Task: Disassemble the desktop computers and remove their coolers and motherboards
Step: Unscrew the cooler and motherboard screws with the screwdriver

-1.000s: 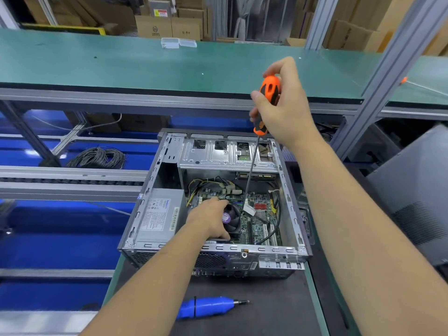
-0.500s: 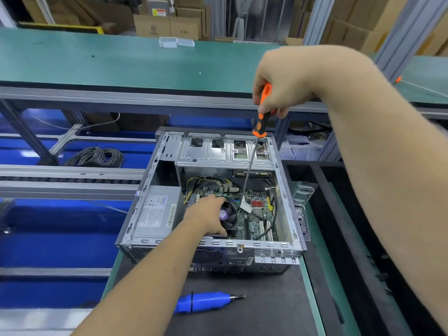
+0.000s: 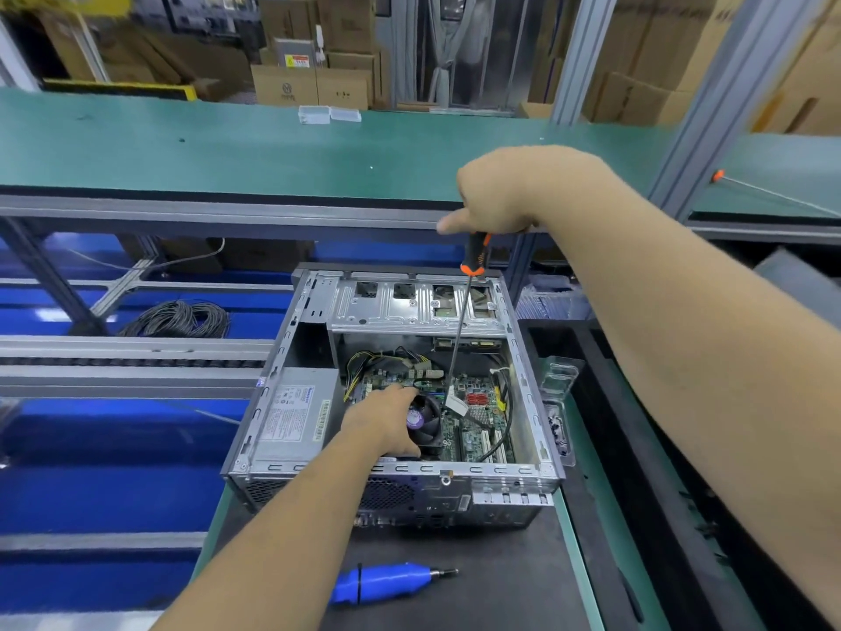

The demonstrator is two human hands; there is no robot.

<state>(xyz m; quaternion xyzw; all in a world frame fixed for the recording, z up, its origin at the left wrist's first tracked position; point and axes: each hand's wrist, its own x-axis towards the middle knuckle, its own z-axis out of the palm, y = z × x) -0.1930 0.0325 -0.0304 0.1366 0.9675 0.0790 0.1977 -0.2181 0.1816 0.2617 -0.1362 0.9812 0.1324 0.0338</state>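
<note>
Right hand (image 3: pixel 509 193) grips screwdriver (image 3: pixel 473 257); left hand (image 3: pixel 387 421) apparently cups cooler (image 3: pixel 425 421) beside cables (image 3: pixel 498 430).

Bright, even overhead light fills the scene, with soft, faint shadows and mild glare on the metal computer case (image 3: pixel 391 307). Wide-angle distortion bends straight lines near the edges, and the cardboard boxes (image 3: pixel 309 84) behind look motion-blurred.

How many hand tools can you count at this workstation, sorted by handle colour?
Orange-and-black handled long-shaft screwdriver, gripped by the right hand: 1
Blue-bodied electric screwdriver lying on the black mat: 1
Total: 2
</note>
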